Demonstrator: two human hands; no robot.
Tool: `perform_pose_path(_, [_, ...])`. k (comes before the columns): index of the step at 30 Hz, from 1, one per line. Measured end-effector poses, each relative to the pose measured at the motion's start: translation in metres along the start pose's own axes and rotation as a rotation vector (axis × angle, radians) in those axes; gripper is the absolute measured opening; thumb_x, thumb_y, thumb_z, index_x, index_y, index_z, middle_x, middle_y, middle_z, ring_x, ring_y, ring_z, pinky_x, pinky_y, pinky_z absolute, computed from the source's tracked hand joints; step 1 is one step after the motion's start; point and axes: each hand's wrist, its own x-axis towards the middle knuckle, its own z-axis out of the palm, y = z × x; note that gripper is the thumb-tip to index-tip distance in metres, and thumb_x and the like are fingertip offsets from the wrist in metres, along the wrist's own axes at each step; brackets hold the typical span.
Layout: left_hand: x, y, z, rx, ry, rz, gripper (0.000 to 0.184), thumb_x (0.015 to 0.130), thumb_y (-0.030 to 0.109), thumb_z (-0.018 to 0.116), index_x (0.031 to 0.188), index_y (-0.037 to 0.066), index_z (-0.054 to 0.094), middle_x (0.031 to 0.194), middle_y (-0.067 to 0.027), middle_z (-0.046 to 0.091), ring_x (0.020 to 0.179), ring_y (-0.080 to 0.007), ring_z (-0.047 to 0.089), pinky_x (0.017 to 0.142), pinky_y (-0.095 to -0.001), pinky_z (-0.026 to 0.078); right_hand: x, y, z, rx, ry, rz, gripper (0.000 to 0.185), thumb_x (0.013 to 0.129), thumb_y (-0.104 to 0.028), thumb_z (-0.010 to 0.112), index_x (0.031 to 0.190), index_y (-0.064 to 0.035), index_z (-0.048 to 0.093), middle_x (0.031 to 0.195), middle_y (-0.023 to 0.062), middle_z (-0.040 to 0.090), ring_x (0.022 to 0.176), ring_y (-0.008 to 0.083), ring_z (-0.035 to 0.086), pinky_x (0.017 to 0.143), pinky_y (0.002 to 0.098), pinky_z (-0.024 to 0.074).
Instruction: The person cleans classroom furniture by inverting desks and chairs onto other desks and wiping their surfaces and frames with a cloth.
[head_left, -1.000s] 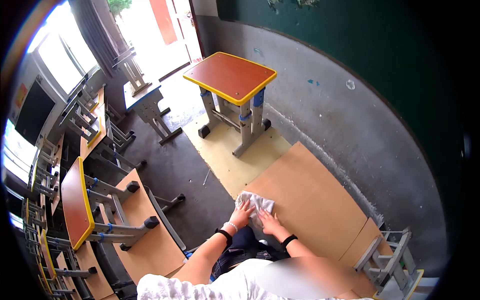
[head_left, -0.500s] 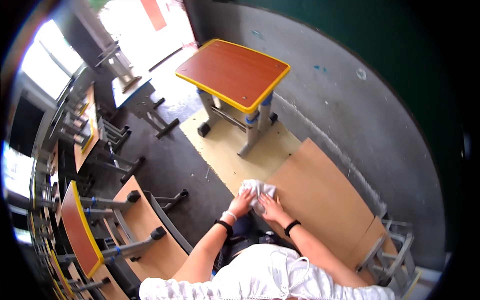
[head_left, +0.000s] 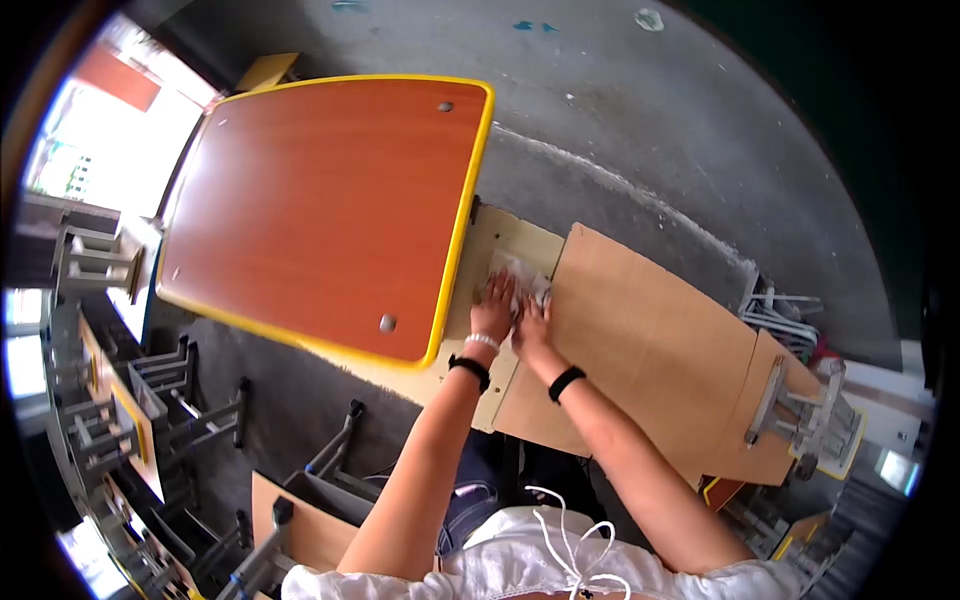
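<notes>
A crumpled white cloth (head_left: 520, 272) lies on the pale yellow board (head_left: 492, 402), close to its seam with the brown tabletop (head_left: 640, 345). My left hand (head_left: 493, 306) rests flat on the cloth's left part with fingers spread. Beside it, my right hand (head_left: 533, 325) presses on the right edge of the cloth, its fingers extended. Just left of both hands stands a stool with a red-brown, yellow-edged top (head_left: 325, 215), which looms large in view.
A grey wall (head_left: 620, 120) runs behind the boards. Upturned stool legs (head_left: 800, 410) are at the right end. More desks with stools on them, one wooden desktop (head_left: 305, 530) among them, line the left and lower left. A bright doorway (head_left: 110, 120) is at upper left.
The view has moved nearer to the stool and turned. Both hands and the cloth have moved from the board's near edge farther across it, toward the wall.
</notes>
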Motion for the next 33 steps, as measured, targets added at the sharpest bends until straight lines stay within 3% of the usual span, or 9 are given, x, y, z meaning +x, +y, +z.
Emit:
perform_pose_path(1, [0.027,0.003,0.007,0.09,0.01,-0.005,0.052,0.082,0.023,0.042,0.133,0.014,0.032,0.142,-0.0027,0.025,0.129,-0.0198,0.026,0.099,-0.0483,0.027,0.021,0.012,-0.005,-0.198,-0.057,-0.007,0.052,0.082,-0.02,0.041,0.131,-0.0053,0.034,0.138,0.0109,0.029,0.129,0.0232,0.022,0.106,0.0522,0.0017])
perform_pose_path(3, [0.083,0.001,0.042,0.096,0.117,0.054,0.05,0.084,0.023,0.038,0.133,0.015,0.031,0.143,-0.0023,0.023,0.129,-0.0196,0.025,0.099,-0.0496,0.026,0.049,0.041,-0.02,-0.026,0.176,-0.017,0.045,0.076,-0.016,0.047,0.119,-0.0023,0.048,0.133,0.0139,0.035,0.127,0.0245,0.027,0.104,0.0544,0.0083])
perform_pose_path(5, [0.109,0.014,-0.005,-0.031,-0.023,0.003,0.054,0.083,0.018,0.038,0.136,0.015,0.025,0.144,-0.0047,0.017,0.131,-0.0214,0.022,0.101,-0.0522,0.023,0.076,0.061,-0.025,0.096,0.402,-0.058,0.037,0.072,-0.014,0.051,0.106,-0.0004,0.058,0.13,0.016,0.039,0.124,0.025,0.032,0.102,0.0556,0.0134])
perform_pose_path(7, [0.127,0.009,-0.009,-0.106,-0.024,0.002,0.056,0.083,0.02,0.04,0.136,0.015,0.025,0.145,-0.0043,0.016,0.131,-0.021,0.022,0.101,-0.0521,0.022,0.087,0.066,-0.057,0.047,0.161,-0.036,0.035,0.071,-0.013,0.051,0.103,-0.001,0.06,0.131,0.0155,0.038,0.124,0.0245,0.032,0.101,0.0562,0.0149])
perform_pose_path(13, [0.118,0.008,-0.004,-0.163,0.001,-0.058,0.059,0.081,0.022,0.044,0.136,0.013,0.024,0.145,-0.0058,0.014,0.132,-0.0231,0.017,0.101,-0.0519,0.021,0.088,0.083,-0.058,0.043,0.173,-0.154,0.029,0.072,-0.01,0.05,0.098,-0.0028,0.062,0.134,0.0108,0.037,0.125,0.0238,0.032,0.101,0.0555,0.017])
perform_pose_path(19, [0.026,0.001,0.027,-0.089,0.133,-0.074,0.062,0.08,0.014,0.043,0.137,0.006,0.02,0.144,-0.0107,0.012,0.132,-0.0294,0.014,0.104,-0.0456,0.021,0.033,0.051,-0.045,0.028,0.146,-0.322,0.046,0.074,-0.011,0.049,0.119,-0.0041,0.048,0.136,0.009,0.034,0.125,0.0208,0.033,0.102,0.0486,0.0211])
perform_pose_path(22, [-0.03,0.001,0.018,-0.161,0.106,-0.118,0.063,0.078,0.013,0.043,0.136,0.006,0.02,0.144,-0.0101,0.012,0.132,-0.0284,0.016,0.103,-0.0492,0.019,-0.001,0.033,-0.024,0.035,0.065,-0.378,0.055,0.072,-0.013,0.051,0.126,-0.0056,0.041,0.137,0.0094,0.031,0.125,0.0223,0.032,0.103,0.0471,0.0211])
perform_pose_path(29, [-0.178,-0.001,0.005,-0.096,-0.091,-0.183,0.081,0.072,0.029,0.059,0.137,0.005,0.018,0.144,-0.011,0.012,0.132,-0.0284,0.014,0.102,-0.0487,0.022,-0.088,-0.023,-0.001,-0.002,-0.19,-0.64,0.045,0.071,-0.016,0.049,0.115,-0.0053,0.051,0.127,0.0155,0.043,0.112,0.0266,0.046,0.097,0.0521,0.0288])
perform_pose_path(33, [-0.243,-0.008,-0.007,-0.029,-0.205,-0.25,0.088,0.068,0.035,0.064,0.137,0.006,0.017,0.145,-0.0101,0.009,0.133,-0.0278,0.011,0.101,-0.0501,0.024,-0.125,-0.047,0.022,0.081,-0.246,-0.75,0.048,0.072,-0.016,0.048,0.119,-0.0084,0.049,0.131,0.0155,0.039,0.117,0.0288,0.042,0.097,0.0528,0.0286])
